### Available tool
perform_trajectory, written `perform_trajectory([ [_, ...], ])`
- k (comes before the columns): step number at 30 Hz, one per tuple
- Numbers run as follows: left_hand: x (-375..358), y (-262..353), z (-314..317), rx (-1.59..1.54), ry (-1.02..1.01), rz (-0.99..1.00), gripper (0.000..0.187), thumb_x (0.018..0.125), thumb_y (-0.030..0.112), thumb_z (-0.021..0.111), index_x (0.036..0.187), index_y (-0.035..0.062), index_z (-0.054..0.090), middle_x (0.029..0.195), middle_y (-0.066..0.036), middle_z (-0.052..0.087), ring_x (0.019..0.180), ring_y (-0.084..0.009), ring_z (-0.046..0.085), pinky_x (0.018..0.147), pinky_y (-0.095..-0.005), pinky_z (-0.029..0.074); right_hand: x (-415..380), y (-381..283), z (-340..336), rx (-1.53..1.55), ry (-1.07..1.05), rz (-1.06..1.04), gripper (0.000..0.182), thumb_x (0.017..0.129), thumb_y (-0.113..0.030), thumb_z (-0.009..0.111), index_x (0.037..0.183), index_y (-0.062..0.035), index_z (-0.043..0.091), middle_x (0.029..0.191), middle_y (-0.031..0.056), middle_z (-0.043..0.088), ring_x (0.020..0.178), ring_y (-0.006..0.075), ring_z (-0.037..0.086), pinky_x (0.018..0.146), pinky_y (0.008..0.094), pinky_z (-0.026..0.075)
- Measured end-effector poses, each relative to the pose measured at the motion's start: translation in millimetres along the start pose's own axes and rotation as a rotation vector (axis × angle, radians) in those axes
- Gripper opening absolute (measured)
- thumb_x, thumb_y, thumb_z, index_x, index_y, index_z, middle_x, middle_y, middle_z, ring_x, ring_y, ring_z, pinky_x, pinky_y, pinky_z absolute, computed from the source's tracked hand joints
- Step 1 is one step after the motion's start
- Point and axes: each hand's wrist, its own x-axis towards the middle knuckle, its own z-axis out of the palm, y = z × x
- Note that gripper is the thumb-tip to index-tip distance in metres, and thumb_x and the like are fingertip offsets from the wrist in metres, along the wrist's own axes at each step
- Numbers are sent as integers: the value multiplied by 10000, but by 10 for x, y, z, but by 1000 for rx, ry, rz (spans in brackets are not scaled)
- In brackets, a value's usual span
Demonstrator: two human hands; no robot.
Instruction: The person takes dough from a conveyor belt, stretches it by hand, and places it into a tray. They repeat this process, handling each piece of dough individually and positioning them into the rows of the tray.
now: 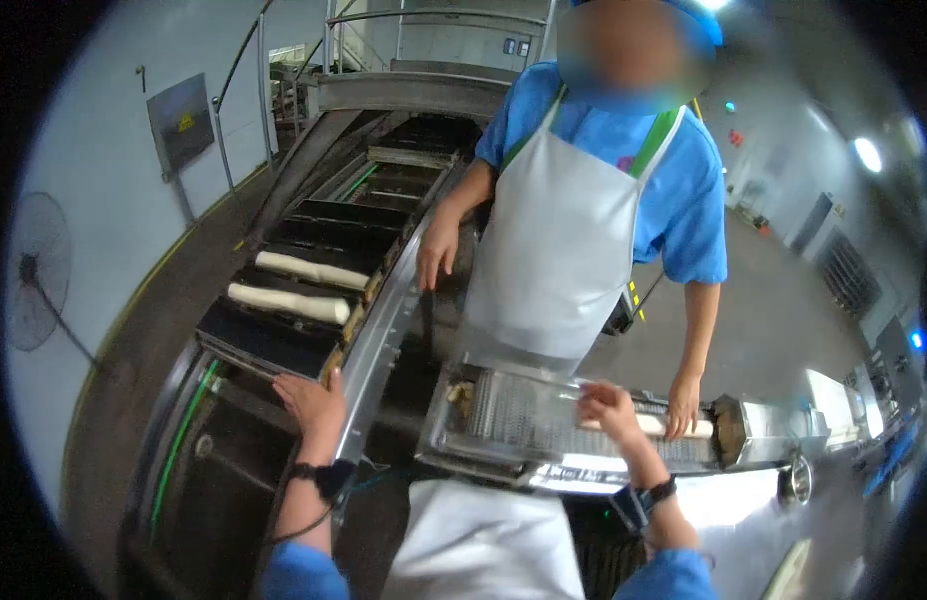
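My left hand (313, 405) rests at the near edge of the black tray conveyor (268, 338), fingers spread and holding nothing. Two long pale dough rolls (288, 302) (313, 270) lie side by side on the black trays just beyond it. Over the metal mesh conveyor (513, 405) is my right hand (608, 408), its fingers curled and blurred; whether it holds anything cannot be made out. Beside it, another pale roll (701, 428) lies on the mesh, under a co-worker's hand (682, 402).
A co-worker in a white apron (553, 220) stands across the mesh conveyor, one hand (438, 245) by the tray conveyor's rail. A metal machine housing (768, 430) is at the right end. A wall fan (38, 270) and metal railings are at the left.
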Motion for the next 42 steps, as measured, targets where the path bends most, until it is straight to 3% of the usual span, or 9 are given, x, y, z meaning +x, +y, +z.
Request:
perform_trajectory([
  [2, -38, 56, -66, -14, -10, -7, 976, 941, 485, 511, 1402, -247, 60, 1510, -408, 55, 1451, -468, 36, 1192, -495, 117, -13, 642, -234, -528, 184, -202, 295, 829, -19, 622, 1120, 28, 646, 973, 153, 710, 885, 198, 685, 769, 315, 550],
  [9, -71, 112, -88, -11, -24, 18, 996, 929, 492, 537, 1402, -246, 64, 1507, -408, 71, 1452, -465, 42, 1188, -506, 126, -505, 1380, -717, -566, 461, -124, 131, 713, -25, 678, 839, -47, 706, 866, 145, 683, 821, 271, 678, 736, 379, 542],
  [11, -88, 126, -101, -17, -28, 18, 999, 928, 497, 537, 1402, -245, 64, 1508, -406, 73, 1451, -464, 45, 1188, -507, 128, -632, 1610, -958, -741, 620, -265, 275, 701, -4, 658, 973, -23, 626, 1096, 211, 584, 1036, 403, 552, 905, 451, 458],
  [18, -91, 148, -81, 65, -3, 0, 1003, 933, 527, 510, 1394, -255, 85, 1501, -412, 101, 1444, -475, 73, 1187, -498, 130, -846, 2343, -1790, -1109, 911, -6, 590, 846, -70, 533, 1397, 40, 352, 1442, 313, 343, 1351, 464, 323, 1150, 509, 260],
  [19, -87, 141, -75, 88, 7, 3, 1003, 933, 534, 506, 1392, -257, 94, 1498, -414, 111, 1443, -475, 82, 1188, -498, 128, -806, 2298, -1825, -1106, 884, 266, 631, 897, -98, 458, 1482, 3, 247, 1532, 275, 236, 1430, 426, 214, 1177, 522, 192],
  [23, -89, 146, -76, 76, 18, 5, 999, 934, 540, 501, 1390, -258, 109, 1493, -418, 121, 1439, -478, 99, 1187, -495, 129, -648, 2078, -1858, -774, 823, 213, 654, 882, -1, 362, 1518, -54, 218, 1599, 128, 189, 1480, 326, 142, 1191, 507, 140],
  [30, -131, 166, -98, 81, 36, 28, 980, 941, 536, 488, 1376, -269, 136, 1479, -434, 134, 1436, -484, 108, 1191, -487, 109, -312, 1893, -2085, -1381, 400, 211, 597, 873, -6, 439, 1460, -33, 333, 1543, 125, 327, 1455, 339, 219, 1175, 546, 155],
  [34, -86, 46, -14, 92, 49, 53, 1016, 920, 547, 525, 1388, -256, 114, 1490, -424, 112, 1437, -484, 96, 1186, -507, 114, -129, 1920, -1980, -1502, 339, 96, 475, 822, -69, 563, 1291, -39, 492, 1307, 167, 556, 1298, 317, 449, 1120, 552, 267],
  [42, -70, 76, -15, -21, 60, 31, 1043, 902, 540, 564, 1394, -250, 93, 1495, -414, 105, 1438, -480, 94, 1174, -526, 149, -429, 1930, -2144, -1548, 312, 124, 220, 816, -167, 613, 1014, -81, 655, 1081, 154, 642, 1169, 302, 539, 978, 552, 395],
])
